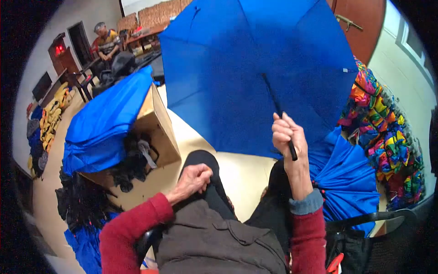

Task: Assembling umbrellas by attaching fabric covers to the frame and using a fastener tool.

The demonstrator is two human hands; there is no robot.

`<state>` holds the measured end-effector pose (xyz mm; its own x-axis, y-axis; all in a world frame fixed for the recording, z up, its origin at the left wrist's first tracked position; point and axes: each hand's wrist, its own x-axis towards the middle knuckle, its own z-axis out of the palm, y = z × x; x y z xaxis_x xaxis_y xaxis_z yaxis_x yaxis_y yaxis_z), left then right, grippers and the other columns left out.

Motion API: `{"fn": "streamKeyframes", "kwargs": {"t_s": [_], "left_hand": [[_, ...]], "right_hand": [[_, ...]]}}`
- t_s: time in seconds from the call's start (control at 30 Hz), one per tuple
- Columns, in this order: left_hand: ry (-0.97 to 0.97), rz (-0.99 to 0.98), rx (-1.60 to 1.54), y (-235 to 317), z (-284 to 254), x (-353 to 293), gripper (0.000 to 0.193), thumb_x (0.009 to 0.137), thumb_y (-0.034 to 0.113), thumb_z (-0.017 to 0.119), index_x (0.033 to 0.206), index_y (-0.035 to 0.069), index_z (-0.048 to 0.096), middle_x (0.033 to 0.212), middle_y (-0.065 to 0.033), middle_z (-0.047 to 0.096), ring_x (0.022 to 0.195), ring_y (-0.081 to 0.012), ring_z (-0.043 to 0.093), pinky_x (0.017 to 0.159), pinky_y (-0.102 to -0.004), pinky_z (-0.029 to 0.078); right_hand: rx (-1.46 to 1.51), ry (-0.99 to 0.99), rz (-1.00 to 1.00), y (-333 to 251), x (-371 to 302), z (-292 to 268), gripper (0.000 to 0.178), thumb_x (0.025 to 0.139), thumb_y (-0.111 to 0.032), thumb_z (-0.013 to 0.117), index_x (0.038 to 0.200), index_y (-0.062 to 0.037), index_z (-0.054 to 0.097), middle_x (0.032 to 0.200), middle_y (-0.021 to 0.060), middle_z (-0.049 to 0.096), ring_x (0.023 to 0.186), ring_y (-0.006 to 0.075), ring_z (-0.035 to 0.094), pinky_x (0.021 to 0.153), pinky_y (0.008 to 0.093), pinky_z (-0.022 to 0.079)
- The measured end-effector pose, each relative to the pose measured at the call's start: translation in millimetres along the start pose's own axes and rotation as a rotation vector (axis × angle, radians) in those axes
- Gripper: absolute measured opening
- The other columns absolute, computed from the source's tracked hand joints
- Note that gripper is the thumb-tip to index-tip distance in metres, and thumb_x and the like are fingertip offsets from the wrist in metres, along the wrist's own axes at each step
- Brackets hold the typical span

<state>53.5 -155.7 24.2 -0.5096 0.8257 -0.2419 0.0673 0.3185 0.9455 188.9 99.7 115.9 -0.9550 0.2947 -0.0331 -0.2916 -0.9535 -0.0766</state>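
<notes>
My right hand is wrapped round the black shaft of an open blue umbrella. The umbrella's canopy spreads in front of me, its inner side toward me, and thin ribs show through the cloth. Over my right thigh, my left hand is not near it; my left hand rests above my left knee, fingers curled together. A tiny orange spot shows at its fingertips, too small to name. Beside my right forearm lies gathered blue cloth, bunched in folds.
At my left stands an opened cardboard box with blue cloth over it and black pieces inside. Dark bundles lie below it. Multicoloured folded umbrellas are piled at the right wall. Another person sits far back left.
</notes>
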Motion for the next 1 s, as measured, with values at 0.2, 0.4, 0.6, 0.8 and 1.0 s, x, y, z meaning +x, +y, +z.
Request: {"fn": "streamKeyframes", "kwargs": {"t_s": [0.2,0.4,0.6,0.8,1.0], "left_hand": [[0.045,0.033,0.065,3.5,0.4,0.3,0.023,0.088,0.02,0.048,0.075,0.003,0.055,0.061,-0.002,0.053,0.047,-0.0079,0.051,0.039,-0.0208,0.041],[-0.006,-0.001,0.099,11.5,-4.5,7.5,0.026,0.091,0.026,0.048,0.079,0.003,0.054,0.063,-0.0009,0.052,0.048,-0.0075,0.049,0.041,-0.0203,0.041],[-0.346,-0.157,-0.274,55.4,30.3,51.9,0.047,0.09,0.048,0.041,0.092,0.002,0.051,0.082,-0.008,0.058,0.069,-0.0169,0.058,0.063,-0.0298,0.05],[-0.581,-0.042,-0.712,125.0,87.1,97.8,0.045,0.092,0.045,0.037,0.103,0.002,0.046,0.093,-0.0153,0.058,0.081,-0.0272,0.061,0.074,-0.0406,0.05],[-0.499,0.056,-0.567,179.7,67.5,76.0,0.039,0.094,0.04,0.034,0.106,0.004,0.042,0.093,-0.0175,0.058,0.079,-0.0294,0.062,0.072,-0.0434,0.051]], "right_hand": [[0.099,-0.052,-0.001,13.2,-11.0,0.1,0.023,0.095,-0.017,0.041,0.104,0.004,0.041,0.059,-0.0036,0.03,0.043,0.0042,0.029,0.036,0.0207,0.027],[-0.359,0.349,0.011,82.2,-70.4,-26.1,0.013,0.095,-0.023,0.042,0.089,-0.012,0.048,0.055,-0.0087,0.025,0.04,0.0021,0.023,0.032,0.0197,0.018],[-0.573,0.338,0.153,115.5,-125.1,-26.7,0.023,0.094,-0.021,0.045,0.073,-0.0141,0.037,0.054,-0.0068,0.026,0.038,0.0034,0.023,0.033,0.0195,0.018],[-0.573,0.36,0.134,113.7,-138.4,-14.6,0.023,0.093,-0.019,0.046,0.073,-0.0123,0.037,0.052,-0.0042,0.027,0.038,0.0048,0.024,0.032,0.0204,0.019],[-0.638,0.354,0.126,120.2,-147.0,-0.5,0.023,0.092,-0.02,0.047,0.074,-0.0105,0.036,0.053,-0.0023,0.029,0.038,0.0067,0.026,0.033,0.0224,0.02]]}}
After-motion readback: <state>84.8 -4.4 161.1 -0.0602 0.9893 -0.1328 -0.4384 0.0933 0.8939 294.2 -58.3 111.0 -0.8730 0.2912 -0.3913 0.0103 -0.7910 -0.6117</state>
